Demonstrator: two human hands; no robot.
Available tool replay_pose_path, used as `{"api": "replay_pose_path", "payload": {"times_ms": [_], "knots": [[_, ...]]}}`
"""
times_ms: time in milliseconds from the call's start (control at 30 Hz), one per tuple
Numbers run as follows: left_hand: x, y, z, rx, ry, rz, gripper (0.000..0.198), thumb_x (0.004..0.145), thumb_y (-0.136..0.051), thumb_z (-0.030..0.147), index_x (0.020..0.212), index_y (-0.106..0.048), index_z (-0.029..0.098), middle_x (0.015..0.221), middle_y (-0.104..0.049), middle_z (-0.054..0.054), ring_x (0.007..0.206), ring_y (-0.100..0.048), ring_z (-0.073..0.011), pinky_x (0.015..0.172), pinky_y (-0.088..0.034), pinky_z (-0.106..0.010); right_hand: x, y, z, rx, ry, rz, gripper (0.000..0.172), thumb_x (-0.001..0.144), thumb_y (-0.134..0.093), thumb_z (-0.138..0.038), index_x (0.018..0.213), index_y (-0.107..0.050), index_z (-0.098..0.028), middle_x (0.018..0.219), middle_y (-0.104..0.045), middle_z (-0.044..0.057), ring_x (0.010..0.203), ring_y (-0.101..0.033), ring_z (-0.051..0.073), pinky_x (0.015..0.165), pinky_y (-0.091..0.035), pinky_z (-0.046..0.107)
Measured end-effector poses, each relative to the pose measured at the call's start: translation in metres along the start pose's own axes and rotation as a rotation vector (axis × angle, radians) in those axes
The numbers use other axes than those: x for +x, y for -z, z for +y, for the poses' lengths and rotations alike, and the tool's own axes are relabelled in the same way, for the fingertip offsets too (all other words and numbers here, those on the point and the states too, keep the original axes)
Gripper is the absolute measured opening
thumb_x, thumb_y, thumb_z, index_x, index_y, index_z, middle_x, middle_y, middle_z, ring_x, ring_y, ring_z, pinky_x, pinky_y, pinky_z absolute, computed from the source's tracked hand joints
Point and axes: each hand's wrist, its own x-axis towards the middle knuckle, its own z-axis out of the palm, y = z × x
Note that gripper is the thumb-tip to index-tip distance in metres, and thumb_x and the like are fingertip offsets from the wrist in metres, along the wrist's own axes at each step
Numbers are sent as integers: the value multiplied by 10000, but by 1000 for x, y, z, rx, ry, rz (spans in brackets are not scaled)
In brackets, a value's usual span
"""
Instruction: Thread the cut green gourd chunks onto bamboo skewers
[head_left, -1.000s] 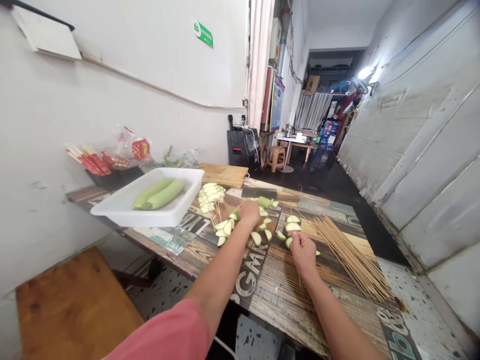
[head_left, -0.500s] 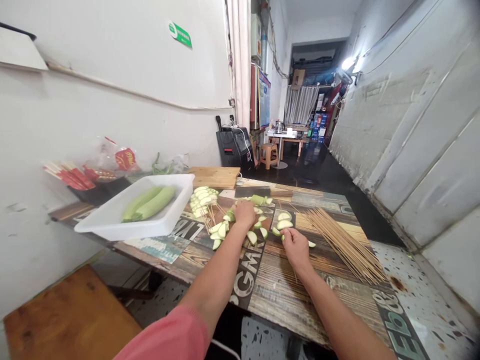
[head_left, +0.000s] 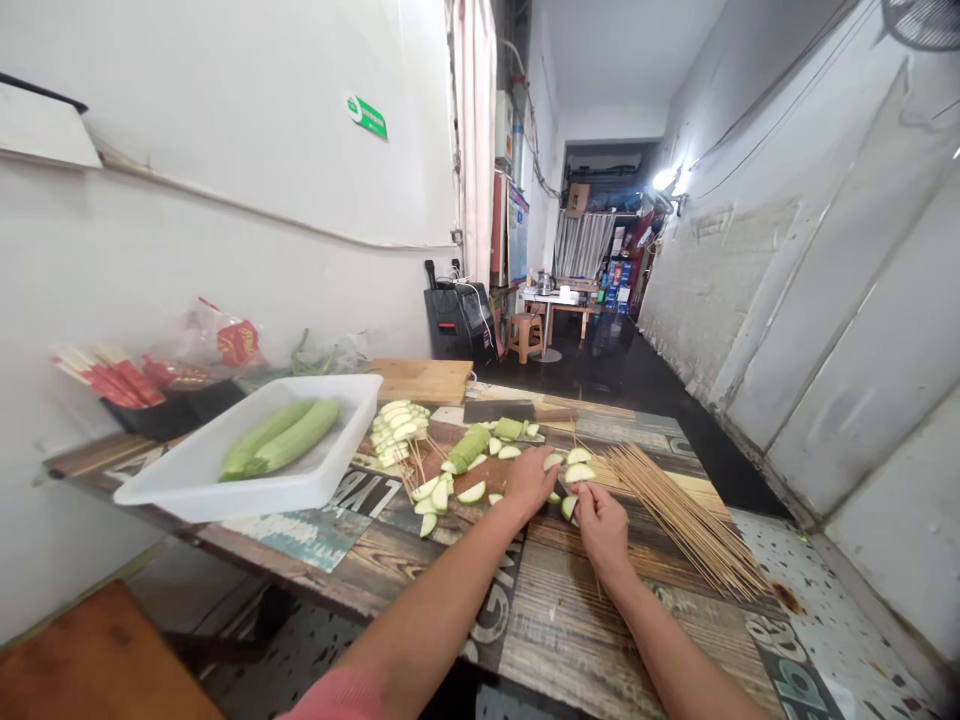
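Note:
My left hand [head_left: 531, 480] reaches over the brown board in the middle of the table, its fingertips at pale green slices beside my right hand. My right hand [head_left: 602, 522] is pinched at a thin skewer that runs down below the fingers, with a zucchini slice [head_left: 579, 472] just above the fingertips. Another slice lies behind it. Left of my hands are a sliced zucchini piece [head_left: 470, 448] and loose slices [head_left: 472, 492]. Farther left sits a pile of skewered slices [head_left: 400, 428]. Many bare bamboo skewers [head_left: 682, 520] lie to the right.
A white tray [head_left: 330, 480] holds two whole zucchini [head_left: 295, 437] at the left. Behind stand a wooden board [head_left: 424, 380] and a dark knife [head_left: 499, 411]. Packaged chopsticks [head_left: 112, 378] fill black holders at the far left. A wooden stool [head_left: 97, 660] is at the lower left.
My left hand has moved right and nearer, from the cut zucchini to beside my right hand. The view has shifted slightly, and the sliced zucchini piece is now uncovered.

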Motion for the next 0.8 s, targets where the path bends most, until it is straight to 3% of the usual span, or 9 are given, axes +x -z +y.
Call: {"api": "replay_pose_path", "payload": {"times_ms": [200,600,800], "knots": [[-1,-1,-2,1,11,-52,353,771,-526,304,1104,-608,218,1133,-602,-75,1075,-511,-230,981,-326,-322,0,-1,1,-18,19,23,432,801,-393,-457,815,-669,-126,540,-585,33,540,-513,158,507,-360,230],[0,-1,-5,99,-53,-46,373,782,-505,326,1113,-614,194,1117,-613,-96,1053,-534,-245,955,-353,-320,1,0,1,-17,64,60,461,797,-396,-485,782,-684,-126,498,-567,23,509,-499,147,503,-357,226],[-1,2,-1,134,-63,-60,370,777,-508,305,1121,-609,211,1109,-618,-84,1036,-542,-236,943,-363,-312,0,-1,2,-20,42,21,428,812,-389,-446,821,-671,-124,533,-587,31,525,-506,148,516,-362,224]]}}
